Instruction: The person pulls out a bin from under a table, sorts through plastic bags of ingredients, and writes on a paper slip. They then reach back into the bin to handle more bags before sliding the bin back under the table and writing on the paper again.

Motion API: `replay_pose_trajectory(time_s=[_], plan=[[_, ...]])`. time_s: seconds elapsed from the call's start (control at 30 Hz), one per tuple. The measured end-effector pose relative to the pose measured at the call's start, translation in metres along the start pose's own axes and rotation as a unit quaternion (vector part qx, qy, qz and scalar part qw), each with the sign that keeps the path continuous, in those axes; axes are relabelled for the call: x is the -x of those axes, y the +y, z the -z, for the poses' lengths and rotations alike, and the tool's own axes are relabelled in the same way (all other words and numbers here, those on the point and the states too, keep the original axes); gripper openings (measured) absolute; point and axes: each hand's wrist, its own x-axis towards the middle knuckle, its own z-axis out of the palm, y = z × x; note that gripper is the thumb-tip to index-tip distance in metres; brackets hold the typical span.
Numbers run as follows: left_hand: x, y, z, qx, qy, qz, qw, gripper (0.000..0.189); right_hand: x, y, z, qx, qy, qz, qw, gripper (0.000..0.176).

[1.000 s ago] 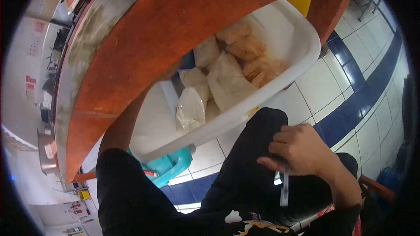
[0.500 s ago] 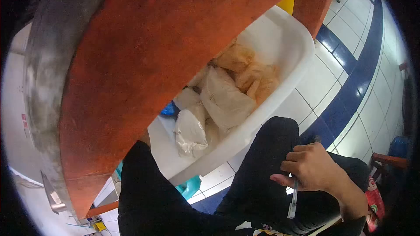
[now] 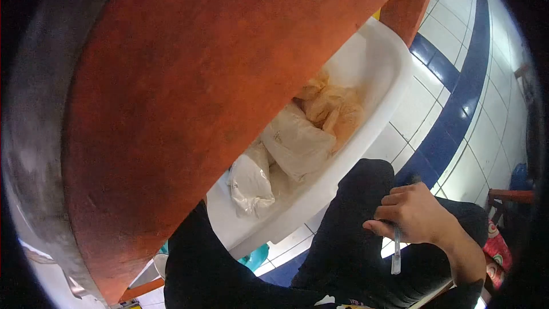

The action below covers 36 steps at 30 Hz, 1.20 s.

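My right hand (image 3: 413, 213) is closed around a slim, pen-like tool (image 3: 396, 257) above my right thigh. A clear or pale end of it points down below the fist, and a dark end shows above. Its exact kind is not clear. My left hand is out of sight; the orange-red tabletop (image 3: 189, 91) covers that side. Under the tabletop stands a white plastic tub (image 3: 383, 74). Inside lie a white plastic bag (image 3: 251, 180), a larger pale bag (image 3: 300, 140) with whitish contents, and orange-stained bags (image 3: 337, 109).
The tabletop's rounded grey edge (image 3: 40, 109) fills the left. White floor tiles (image 3: 414, 100) with a dark blue band (image 3: 452, 123) run along the right. A red patterned cloth (image 3: 497, 246) and a wooden piece (image 3: 510, 195) are at the right edge. Something teal (image 3: 255, 257) shows below the tub.
The view has shifted, so the tabletop now covers more of the tub and the blue item inside is hidden. My right hand keeps its hold, with the tool tilted more upright.
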Motion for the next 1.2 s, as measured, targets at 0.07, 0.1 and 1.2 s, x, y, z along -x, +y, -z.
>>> replay_pose_trajectory(time_s=[0.07,0.1,1.2], plan=[[-0.007,0.005,-0.001,0.050,-0.002,-0.015,0.999,0.062,0.001,0.000,0.002,-0.001,0.002,-0.006,1.000,0.048],[-0.010,0.008,-0.003,0.076,-0.005,-0.022,0.997,0.063,0.002,-0.001,0.002,0.005,0.013,0.003,1.000,0.048],[0.144,0.334,0.065,-0.047,-0.399,-0.118,0.908,0.094,0.012,-0.003,-0.011,0.000,-0.054,0.112,0.992,0.062]])
